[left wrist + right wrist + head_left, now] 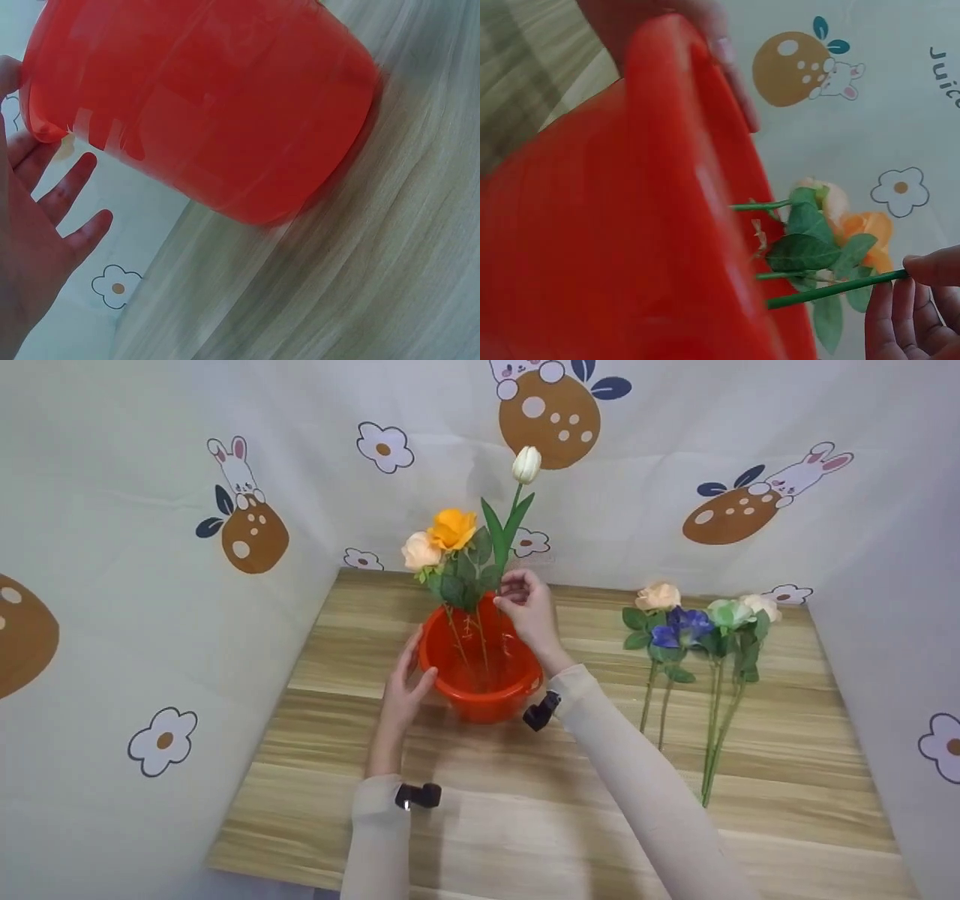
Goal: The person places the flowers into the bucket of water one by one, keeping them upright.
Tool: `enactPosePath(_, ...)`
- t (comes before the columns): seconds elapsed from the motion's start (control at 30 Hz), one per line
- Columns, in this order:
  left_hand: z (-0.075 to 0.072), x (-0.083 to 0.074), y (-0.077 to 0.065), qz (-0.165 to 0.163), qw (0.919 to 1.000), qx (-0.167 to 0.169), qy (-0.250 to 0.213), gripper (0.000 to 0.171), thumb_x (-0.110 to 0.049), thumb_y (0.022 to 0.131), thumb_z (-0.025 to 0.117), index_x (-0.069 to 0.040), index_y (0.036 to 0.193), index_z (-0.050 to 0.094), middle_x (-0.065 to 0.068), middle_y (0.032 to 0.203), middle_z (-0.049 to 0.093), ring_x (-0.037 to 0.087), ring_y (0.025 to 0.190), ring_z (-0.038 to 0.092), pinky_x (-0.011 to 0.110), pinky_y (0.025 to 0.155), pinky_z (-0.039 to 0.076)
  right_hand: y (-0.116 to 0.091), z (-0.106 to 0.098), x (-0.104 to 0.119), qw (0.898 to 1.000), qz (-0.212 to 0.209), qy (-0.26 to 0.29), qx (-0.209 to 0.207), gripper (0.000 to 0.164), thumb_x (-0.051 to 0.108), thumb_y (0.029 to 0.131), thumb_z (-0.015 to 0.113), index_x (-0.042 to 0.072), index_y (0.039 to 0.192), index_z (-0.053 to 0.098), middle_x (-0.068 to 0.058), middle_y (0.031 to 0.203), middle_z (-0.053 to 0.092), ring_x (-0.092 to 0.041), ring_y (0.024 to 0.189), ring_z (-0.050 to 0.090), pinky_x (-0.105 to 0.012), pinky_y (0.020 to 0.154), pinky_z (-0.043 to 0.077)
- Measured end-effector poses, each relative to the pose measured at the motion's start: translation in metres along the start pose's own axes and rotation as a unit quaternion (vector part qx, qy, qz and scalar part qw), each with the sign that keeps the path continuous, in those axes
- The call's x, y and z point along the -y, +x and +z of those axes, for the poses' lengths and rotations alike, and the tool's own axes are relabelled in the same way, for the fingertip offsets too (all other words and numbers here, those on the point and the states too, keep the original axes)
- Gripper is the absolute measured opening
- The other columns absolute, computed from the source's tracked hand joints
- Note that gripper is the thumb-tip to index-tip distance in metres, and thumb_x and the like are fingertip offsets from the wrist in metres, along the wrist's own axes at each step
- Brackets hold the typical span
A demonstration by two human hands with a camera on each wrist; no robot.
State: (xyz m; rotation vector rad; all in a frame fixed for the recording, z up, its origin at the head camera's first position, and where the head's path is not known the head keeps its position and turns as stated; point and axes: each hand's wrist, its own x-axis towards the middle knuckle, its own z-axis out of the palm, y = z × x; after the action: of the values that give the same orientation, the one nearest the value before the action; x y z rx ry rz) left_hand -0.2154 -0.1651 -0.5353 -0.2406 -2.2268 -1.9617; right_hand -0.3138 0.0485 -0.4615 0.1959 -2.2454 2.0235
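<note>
A white tulip point(526, 465) with long green leaves stands upright over the red bucket point(484, 709). My right hand point(534, 611) pinches its green stem point(832, 289) between thumb and fingers, above the rim; the lower stem goes down inside the bucket. At the bucket's left side, my left hand point(405, 694) touches the rim with fingers spread and mostly straight, as the left wrist view also shows. An orange rose point(453, 529) and a pale peach rose point(421, 552) lean in the bucket against its back rim, their stems reaching down inside.
To the right on the wooden table point(315, 810) lie several loose flowers: a peach rose point(658, 596), a blue-purple flower point(681, 627), a pale green one point(729, 613) and a cream one point(760, 606). A printed cloth wall point(300, 405) stands behind and beside the table.
</note>
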Motion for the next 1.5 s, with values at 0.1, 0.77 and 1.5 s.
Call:
enactPosePath(0.1,0.0,0.0,0.001,0.001,1.0,0.001,0.001,0.065,0.0,0.096,0.058,0.001,0.154,0.031,0.018,0.163,0.028,0.034,0.15,0.031,0.047,0.124,0.026,-0.001,0.006,-0.013,0.998,0.02,-0.063,0.007,0.022,-0.008,0.084,0.069,-0.001,0.104,0.061,-0.013,0.094,0.066,-0.018,0.084,0.063,-0.022,0.078,0.053)
enactPosePath(0.77,0.0,-0.003,0.0,0.015,0.9998,-0.006,0.014,0.063,0.005,0.095,0.055,0.003,0.153,0.031,0.02,0.162,0.029,0.035,0.149,0.032,0.047,0.124,0.026,0.0,0.024,-0.037,0.945,0.097,-0.291,0.11,0.012,-0.003,0.09,0.063,0.005,0.099,0.059,-0.005,0.086,0.062,-0.024,0.089,0.066,-0.03,0.075,0.053)
enactPosePath(1.5,0.002,0.001,0.0,0.016,0.9998,-0.009,0.002,0.063,0.003,0.095,0.057,0.003,0.153,0.031,0.022,0.162,0.029,0.035,0.149,0.032,0.048,0.124,0.025,-0.003,0.028,-0.038,0.945,0.054,-0.316,0.06,0.033,0.014,0.091,0.07,0.003,0.121,0.058,-0.011,0.091,0.071,-0.028,0.083,0.067,-0.04,0.078,0.056)
